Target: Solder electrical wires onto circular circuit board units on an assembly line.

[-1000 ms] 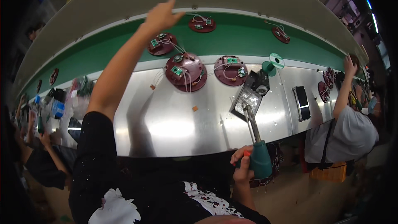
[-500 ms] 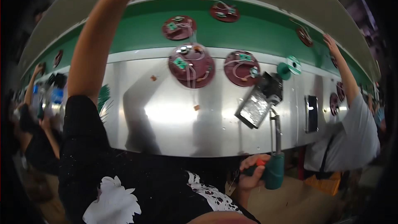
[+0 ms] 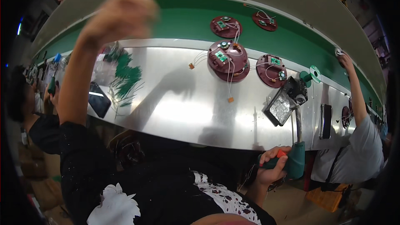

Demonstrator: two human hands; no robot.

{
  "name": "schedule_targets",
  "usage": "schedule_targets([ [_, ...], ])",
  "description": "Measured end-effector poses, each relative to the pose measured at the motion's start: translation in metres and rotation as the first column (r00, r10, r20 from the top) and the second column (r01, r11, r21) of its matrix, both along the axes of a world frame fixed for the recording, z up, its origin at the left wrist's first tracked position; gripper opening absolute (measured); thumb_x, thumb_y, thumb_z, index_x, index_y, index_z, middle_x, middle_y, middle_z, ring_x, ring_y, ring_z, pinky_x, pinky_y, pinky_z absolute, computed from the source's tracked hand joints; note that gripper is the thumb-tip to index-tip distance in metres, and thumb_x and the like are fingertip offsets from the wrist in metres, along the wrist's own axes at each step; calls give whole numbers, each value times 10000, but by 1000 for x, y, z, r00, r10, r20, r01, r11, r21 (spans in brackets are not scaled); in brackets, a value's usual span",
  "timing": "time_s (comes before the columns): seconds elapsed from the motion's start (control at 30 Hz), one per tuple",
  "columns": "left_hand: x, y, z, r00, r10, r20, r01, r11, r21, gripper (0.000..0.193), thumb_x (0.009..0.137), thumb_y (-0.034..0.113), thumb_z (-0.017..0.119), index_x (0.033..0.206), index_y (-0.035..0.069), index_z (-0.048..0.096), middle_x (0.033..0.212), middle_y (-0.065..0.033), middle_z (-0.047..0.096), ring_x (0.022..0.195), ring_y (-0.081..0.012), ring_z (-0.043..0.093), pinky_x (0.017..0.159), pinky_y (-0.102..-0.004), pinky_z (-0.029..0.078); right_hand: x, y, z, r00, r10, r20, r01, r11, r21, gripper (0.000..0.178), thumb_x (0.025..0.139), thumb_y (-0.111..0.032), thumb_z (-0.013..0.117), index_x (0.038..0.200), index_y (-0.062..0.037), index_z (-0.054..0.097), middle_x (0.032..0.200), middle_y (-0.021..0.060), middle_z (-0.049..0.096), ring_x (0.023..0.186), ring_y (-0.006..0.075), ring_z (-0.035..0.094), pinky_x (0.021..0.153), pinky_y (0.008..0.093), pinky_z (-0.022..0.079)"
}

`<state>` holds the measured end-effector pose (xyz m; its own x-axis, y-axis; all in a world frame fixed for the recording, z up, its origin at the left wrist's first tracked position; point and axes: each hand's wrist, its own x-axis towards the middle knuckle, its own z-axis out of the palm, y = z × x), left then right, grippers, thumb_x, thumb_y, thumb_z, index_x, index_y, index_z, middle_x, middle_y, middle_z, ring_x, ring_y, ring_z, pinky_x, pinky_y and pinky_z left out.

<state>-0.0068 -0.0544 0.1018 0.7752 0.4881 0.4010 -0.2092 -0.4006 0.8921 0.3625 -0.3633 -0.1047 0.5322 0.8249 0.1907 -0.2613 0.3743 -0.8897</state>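
My right hand (image 3: 273, 167) is wrapped round the grip of a teal soldering gun (image 3: 296, 160) with a red trigger, below the table's front edge. The gun's metal barrel points up towards a black soldering stand (image 3: 278, 107) with a silvery tray. My left hand (image 3: 123, 18) is raised over the green belt at the far left, its fingers smeared by motion. Two stacked maroon discs (image 3: 227, 56) with green circuit boards and white wires lie mid-table. Another maroon disc (image 3: 271, 71) sits to their right, beside the stand.
A green solder spool (image 3: 310, 76) stands behind the stand. Two more discs rest on the green belt (image 3: 179, 21). Green wires (image 3: 126, 77) and a dark phone (image 3: 99, 100) lie at left; another phone (image 3: 326, 121) is at right. Co-workers sit on both sides, one reaching (image 3: 352, 79) to the belt.
The view has swung left, so the table's things appear farther right. My left hand has come into sight over the belt. My right hand keeps its hold on the soldering gun.
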Motion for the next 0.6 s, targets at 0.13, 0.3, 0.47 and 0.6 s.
schedule_targets([
  [0.13, -26, 1, 8, 702, -29, -711, -37, 996, -77, 232, 1006, 217, 600, 1053, -2, 657, 840, -92, 684, 839, -164, 689, 743, -297, 566, -4, 2, 4, 1000, -6, 17, 6, 1000, 17, 362, 1071, -340, 469, 1296, -56, 468, 838, 65, 488, 653, 121, 467, 506, 238, 429],
  [0.3, 23, -61, -52, 904, 366, -221, -330, 926, 183, 193, 1007, 104, 555, 1124, -38, 612, 997, -125, 734, 988, -184, 710, 805, -299, 556, -4, 2, 10, 998, 1, 67, -4, 999, 44, 357, 1064, -329, 486, 1282, -47, 469, 833, 64, 489, 661, 121, 469, 499, 236, 423],
  [0.47, 63, -102, -93, 933, 358, -34, -353, 892, -284, 210, 993, 62, 540, 1163, -46, 600, 1151, -231, 713, 1072, -266, 713, 817, -318, 558, -5, 2, 9, 1000, -14, 28, 12, 999, 51, 357, 1054, -342, 510, 1255, -51, 467, 826, 62, 488, 660, 123, 472, 497, 235, 424],
  [0.6, 82, -130, -109, 921, 367, 129, -247, 808, -535, 221, 987, 57, 534, 1176, -40, 596, 1142, -230, 716, 1082, -301, 710, 781, -310, 533, -7, -2, 8, 999, -8, 36, 7, 999, 43, 351, 1049, -354, 520, 1226, -56, 463, 826, 62, 487, 651, 125, 475, 495, 234, 425],
])
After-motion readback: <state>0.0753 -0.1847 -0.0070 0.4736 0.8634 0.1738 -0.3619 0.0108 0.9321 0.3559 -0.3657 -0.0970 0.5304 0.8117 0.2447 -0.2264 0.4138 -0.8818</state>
